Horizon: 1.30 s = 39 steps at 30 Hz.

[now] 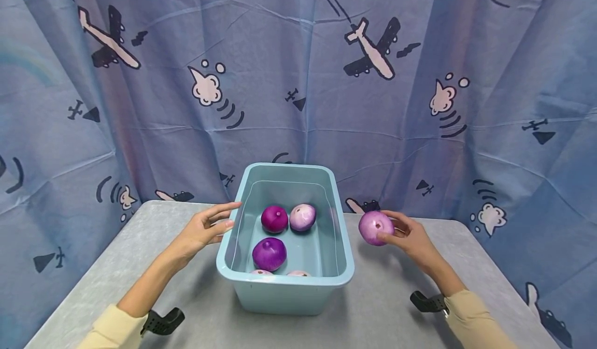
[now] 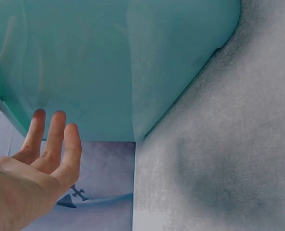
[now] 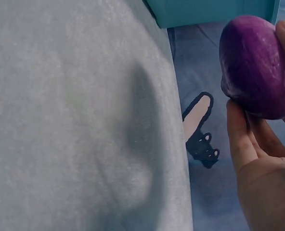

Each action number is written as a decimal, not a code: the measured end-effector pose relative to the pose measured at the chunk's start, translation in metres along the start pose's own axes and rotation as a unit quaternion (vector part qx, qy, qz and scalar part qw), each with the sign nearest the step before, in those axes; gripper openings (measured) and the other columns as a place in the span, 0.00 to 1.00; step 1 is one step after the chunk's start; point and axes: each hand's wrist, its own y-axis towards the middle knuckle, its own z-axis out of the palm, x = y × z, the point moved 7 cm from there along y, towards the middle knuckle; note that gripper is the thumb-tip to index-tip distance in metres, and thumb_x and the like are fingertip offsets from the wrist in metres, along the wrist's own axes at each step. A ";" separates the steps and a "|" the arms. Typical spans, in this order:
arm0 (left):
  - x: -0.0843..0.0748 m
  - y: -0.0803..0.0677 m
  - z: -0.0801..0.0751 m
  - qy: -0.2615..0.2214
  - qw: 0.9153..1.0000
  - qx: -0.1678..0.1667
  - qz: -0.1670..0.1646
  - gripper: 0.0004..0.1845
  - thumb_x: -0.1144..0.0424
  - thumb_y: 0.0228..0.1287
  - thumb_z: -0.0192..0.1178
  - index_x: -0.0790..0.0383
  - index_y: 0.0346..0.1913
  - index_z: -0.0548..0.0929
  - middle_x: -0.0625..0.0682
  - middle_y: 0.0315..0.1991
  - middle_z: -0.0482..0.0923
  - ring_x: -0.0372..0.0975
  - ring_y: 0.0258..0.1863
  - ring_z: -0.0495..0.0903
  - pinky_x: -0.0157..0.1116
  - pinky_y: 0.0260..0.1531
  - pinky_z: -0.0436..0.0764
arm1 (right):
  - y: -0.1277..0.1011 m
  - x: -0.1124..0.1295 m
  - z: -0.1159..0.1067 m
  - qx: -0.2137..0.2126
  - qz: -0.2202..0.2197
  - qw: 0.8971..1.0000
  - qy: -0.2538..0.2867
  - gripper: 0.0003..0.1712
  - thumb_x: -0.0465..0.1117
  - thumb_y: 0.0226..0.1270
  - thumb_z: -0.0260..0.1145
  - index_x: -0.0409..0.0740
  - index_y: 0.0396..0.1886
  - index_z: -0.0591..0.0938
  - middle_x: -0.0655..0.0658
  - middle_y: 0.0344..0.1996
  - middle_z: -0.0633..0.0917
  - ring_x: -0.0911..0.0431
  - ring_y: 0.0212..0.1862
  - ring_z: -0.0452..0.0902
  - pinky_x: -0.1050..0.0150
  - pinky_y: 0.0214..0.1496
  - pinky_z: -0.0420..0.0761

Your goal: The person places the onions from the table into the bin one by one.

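Right hand (image 1: pixel 412 237) curled round a purple onion (image 1: pixel 375 227), lifted above the grey tabletop (image 1: pixel 382 307) just right of the light blue plastic bin (image 1: pixel 285 281), fingers (image 3: pixel 239 137) wrapped under and behind the bulb; in the right wrist view only part of the onion (image 3: pixel 258 67) visible, its right edge covered by fingertips and cut by the frame. Left hand (image 1: pixel 205 227) flat and relaxed beside the bin's left wall, fingers (image 2: pixel 51 139) straight and spread, holding nothing; hard to tell whether the fingertips touch the rim or stop just short. Inside the bin: a dark purple onion (image 1: pixel 274 218) and a paler onion (image 1: pixel 302 217) side by side at the far end, another dark purple onion (image 1: pixel 269 253) nearer on the left. Two more pale tops (image 1: pixel 280 273) peeking over the near rim, mostly hidden by it, too little showing to name with certainty. Behind the tabletop, a blue curtain (image 1: pixel 298 80) printed with aeroplanes. Black wrist straps (image 1: pixel 163 322) partly seen at cream sleeves, cut off by the lower frame edge.
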 end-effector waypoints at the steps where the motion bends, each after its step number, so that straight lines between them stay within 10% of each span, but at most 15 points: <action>1: 0.000 0.000 0.000 0.000 1.000 -0.001 -0.001 0.27 0.59 0.74 0.63 0.60 0.72 0.73 0.65 0.66 0.70 0.52 0.59 0.78 0.53 0.54 0.79 | -0.001 0.002 0.001 0.007 -0.004 1.000 0.005 0.37 0.39 0.65 0.76 0.37 0.71 0.71 0.30 0.64 0.74 0.50 0.58 0.78 0.66 0.51 0.81; 39: -0.001 0.000 -0.001 0.010 1.000 -0.007 0.000 0.27 0.58 0.73 0.63 0.59 0.72 0.74 0.65 0.67 0.70 0.54 0.61 0.76 0.50 0.53 0.80 | -0.001 0.104 0.003 0.073 -0.107 0.991 0.043 0.34 0.27 0.65 0.71 0.40 0.70 0.74 0.43 0.58 0.80 0.50 0.53 0.81 0.57 0.49 0.84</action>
